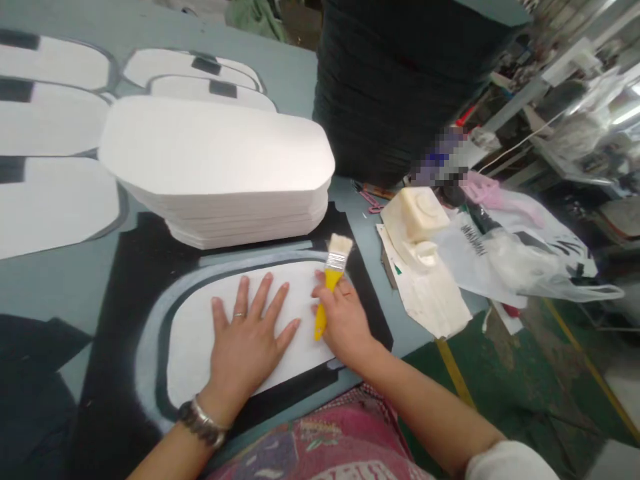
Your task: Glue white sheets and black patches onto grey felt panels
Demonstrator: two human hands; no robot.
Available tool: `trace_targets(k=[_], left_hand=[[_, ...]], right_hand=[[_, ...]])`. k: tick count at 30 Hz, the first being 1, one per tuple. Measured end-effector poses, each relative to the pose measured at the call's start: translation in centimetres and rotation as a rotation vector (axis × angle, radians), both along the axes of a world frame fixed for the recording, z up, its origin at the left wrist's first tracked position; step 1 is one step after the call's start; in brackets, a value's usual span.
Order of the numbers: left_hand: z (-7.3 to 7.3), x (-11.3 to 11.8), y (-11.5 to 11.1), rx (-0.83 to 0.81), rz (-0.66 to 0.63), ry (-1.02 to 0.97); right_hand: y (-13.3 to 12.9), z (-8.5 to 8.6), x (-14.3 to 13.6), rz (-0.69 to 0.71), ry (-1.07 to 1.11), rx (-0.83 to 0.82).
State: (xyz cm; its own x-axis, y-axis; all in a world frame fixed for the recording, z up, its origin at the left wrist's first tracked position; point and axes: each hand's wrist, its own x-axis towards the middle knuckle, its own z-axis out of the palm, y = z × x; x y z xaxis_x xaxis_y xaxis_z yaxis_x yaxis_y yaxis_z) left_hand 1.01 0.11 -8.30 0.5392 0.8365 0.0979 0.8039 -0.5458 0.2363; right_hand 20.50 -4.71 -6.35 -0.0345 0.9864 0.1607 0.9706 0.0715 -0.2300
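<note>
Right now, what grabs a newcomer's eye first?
The left hand lies flat on a white sheet at the table's near edge, while the right hand grips a yellow brush, bristles up. Just behind sits a thick white stack of the same shape, and beyond that a tall black stack.
</note>
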Motion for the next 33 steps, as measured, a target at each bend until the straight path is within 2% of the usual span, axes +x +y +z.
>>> trace_targets(k=[3,6,9,15,19,21,23,24,26,29,31,33], left_hand=[[0.3,0.0,0.2,-0.019,-0.010,0.034],[0.3,-0.1,0.5,-0.041,-0.031,0.043],[0.3,-0.1,0.5,-0.063,-0.015,0.024],[0.8,0.5,-0.1,-0.066,0.079,-0.025],[0.7,1.0,-0.4,-0.057,0.097,-0.023],[0.8,0.2,-0.7,-0.070,0.086,-0.028],[1.2,-1.6,-1.2,-0.082,0.073,-0.049],[1.5,-3.0,-1.5,-0.080,0.091,-0.064],[2.1,-6.0,-2.2,-0.058,0.220,-0.074],[2.9,-9.9,-2.9,-0.080,0.542,-0.059],[3.2,-11.2,-2.8,-0.181,0.675,-0.061],[3.4,-11.3,-2.3,-0.296,0.717,-0.050]], right_hand=[[1.8,-1.8,-2.6,0.059,0.075,-0.017],[2.4,-3.2,-3.5,-0.021,0.090,-0.078],[2.1,-3.6,-3.4,-0.104,0.076,-0.108],[2.2,-3.2,-3.4,-0.157,0.065,-0.038],[2.5,-2.1,-3.1,-0.161,0.129,-0.013],[1.8,-1.0,-2.4,-0.134,0.175,0.008],[0.5,0.0,-0.8,-0.108,0.225,0.046],[-0.2,0.3,0.4,-0.139,0.248,0.096],[-1.5,0.6,3.1,-0.213,0.240,0.175],[-3.1,0.1,6.4,-0.255,0.201,0.163],[-3.9,-0.4,7.3,-0.241,0.217,0.138],[-4.3,-0.9,7.3,-0.228,0.236,0.114]])
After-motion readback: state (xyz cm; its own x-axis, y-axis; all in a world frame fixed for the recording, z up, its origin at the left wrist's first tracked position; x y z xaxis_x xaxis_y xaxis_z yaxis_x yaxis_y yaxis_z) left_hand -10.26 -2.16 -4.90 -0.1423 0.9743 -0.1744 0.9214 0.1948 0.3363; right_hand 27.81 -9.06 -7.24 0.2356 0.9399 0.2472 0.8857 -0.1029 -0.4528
